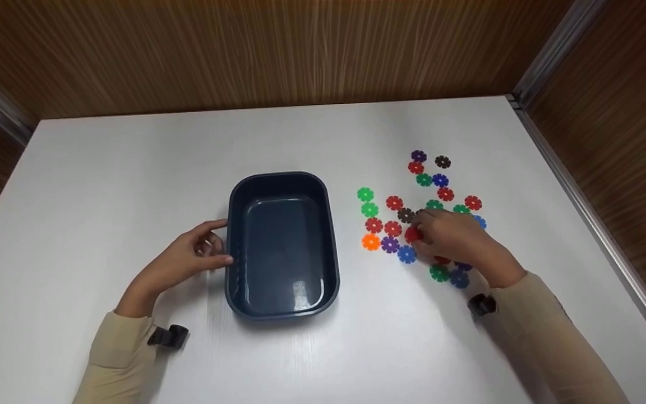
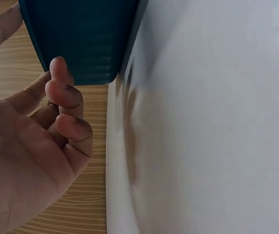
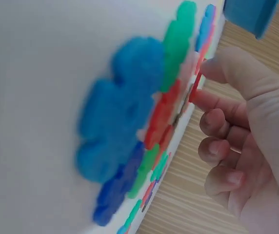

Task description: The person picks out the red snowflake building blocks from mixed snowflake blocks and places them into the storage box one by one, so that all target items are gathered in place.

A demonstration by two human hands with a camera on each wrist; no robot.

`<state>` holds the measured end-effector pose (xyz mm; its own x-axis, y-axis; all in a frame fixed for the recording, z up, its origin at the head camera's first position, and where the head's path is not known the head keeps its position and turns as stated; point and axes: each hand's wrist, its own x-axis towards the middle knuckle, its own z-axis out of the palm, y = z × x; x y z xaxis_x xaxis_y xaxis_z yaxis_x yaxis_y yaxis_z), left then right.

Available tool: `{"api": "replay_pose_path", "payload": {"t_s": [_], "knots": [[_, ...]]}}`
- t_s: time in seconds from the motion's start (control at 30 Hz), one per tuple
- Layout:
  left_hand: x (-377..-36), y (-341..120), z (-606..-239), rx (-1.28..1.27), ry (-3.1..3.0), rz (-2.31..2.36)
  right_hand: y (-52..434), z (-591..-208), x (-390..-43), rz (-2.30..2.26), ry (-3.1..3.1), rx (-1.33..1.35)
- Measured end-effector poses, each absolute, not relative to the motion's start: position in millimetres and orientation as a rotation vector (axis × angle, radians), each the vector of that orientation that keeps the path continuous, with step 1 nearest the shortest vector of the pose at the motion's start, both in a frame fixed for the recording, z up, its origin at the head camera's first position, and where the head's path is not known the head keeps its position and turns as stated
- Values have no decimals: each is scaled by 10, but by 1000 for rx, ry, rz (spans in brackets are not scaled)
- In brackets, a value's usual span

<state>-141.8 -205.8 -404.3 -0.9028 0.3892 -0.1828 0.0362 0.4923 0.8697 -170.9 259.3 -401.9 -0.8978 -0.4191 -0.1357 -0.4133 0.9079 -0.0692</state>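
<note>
A red disc (image 1: pixel 413 234) is pinched edge-on by the right hand (image 1: pixel 457 238), amid scattered discs (image 1: pixel 390 227) on the white worktop (image 1: pixel 132 168); prob. light, stiff, slippery, so best taken by the rim. The tray (image 1: pixel 281 247) wall is touched by the left hand (image 1: pixel 188 261), fingers loosely curled w/ nothing held

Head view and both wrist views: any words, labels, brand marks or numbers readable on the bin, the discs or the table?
None: no text shows in any view.
The dark blue bin is unmarked.
The coloured snowflake discs are plain.
The white table carries no label.
The right wrist view is too blurred to rule out fine moulded marks.
</note>
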Motion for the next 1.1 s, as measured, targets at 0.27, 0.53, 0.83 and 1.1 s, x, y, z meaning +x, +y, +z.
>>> {"api": "replay_pose_path", "payload": {"t_s": [0.27, 0.53, 0.83, 1.1], "knots": [[-1424, -2056, -4088, 378, 2373, 1433, 2492, -3776, -1675, -257, 2969, -596], [-1442, -2020, -4104, 371, 2343, 1458, 2210, -3575, -1683, -345, 2978, -704], [-1467, -1987, -4102, 390, 2310, 1497, 1772, -3613, -1636, -427, 2925, -924], [-1469, -1978, -4113, 402, 2310, 1515, 1484, -3663, -1599, -488, 2884, -1117]]}}
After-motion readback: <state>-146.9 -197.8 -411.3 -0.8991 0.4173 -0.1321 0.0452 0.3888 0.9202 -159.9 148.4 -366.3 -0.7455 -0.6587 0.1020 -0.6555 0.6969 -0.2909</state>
